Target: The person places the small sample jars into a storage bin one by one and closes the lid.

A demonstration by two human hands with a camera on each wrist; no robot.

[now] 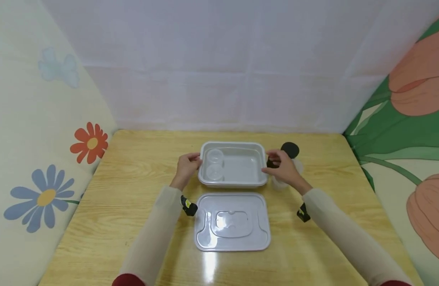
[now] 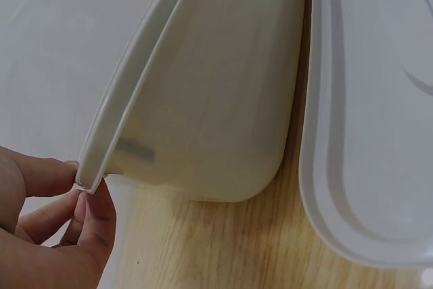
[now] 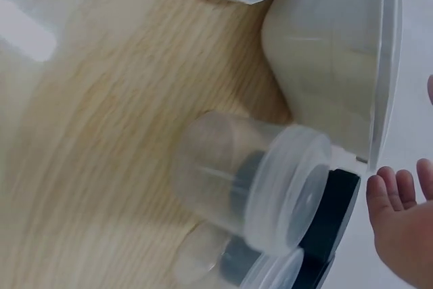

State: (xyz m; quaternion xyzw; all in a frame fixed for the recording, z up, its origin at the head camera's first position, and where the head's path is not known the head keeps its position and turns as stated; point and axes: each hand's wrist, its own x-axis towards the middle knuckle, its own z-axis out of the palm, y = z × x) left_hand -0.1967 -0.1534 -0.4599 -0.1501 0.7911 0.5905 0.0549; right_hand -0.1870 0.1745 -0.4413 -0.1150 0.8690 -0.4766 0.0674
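Note:
A white rectangular plastic storage box (image 1: 241, 167) stands without its lid near the back of the table, two small round clear containers (image 1: 215, 172) inside it at the left. At its left end, my left hand (image 1: 185, 170) pinches the rim between thumb and fingers; the left wrist view shows this grip on the rim (image 2: 108, 140) closely. My right hand (image 1: 286, 171) is at the box's right end. In the right wrist view its fingers (image 3: 389, 191) are spread beside the rim's corner, thumb apart, with nothing gripped. The matching white lid (image 1: 232, 222) lies flat in front of the box.
Right of the box stand clear round jars (image 3: 250, 174) with translucent lids, partly behind my right hand in the head view. A black round-topped item (image 1: 290, 149) is beside them. White cloth (image 1: 219, 99) backs the table, with flower-printed cloth at both sides.

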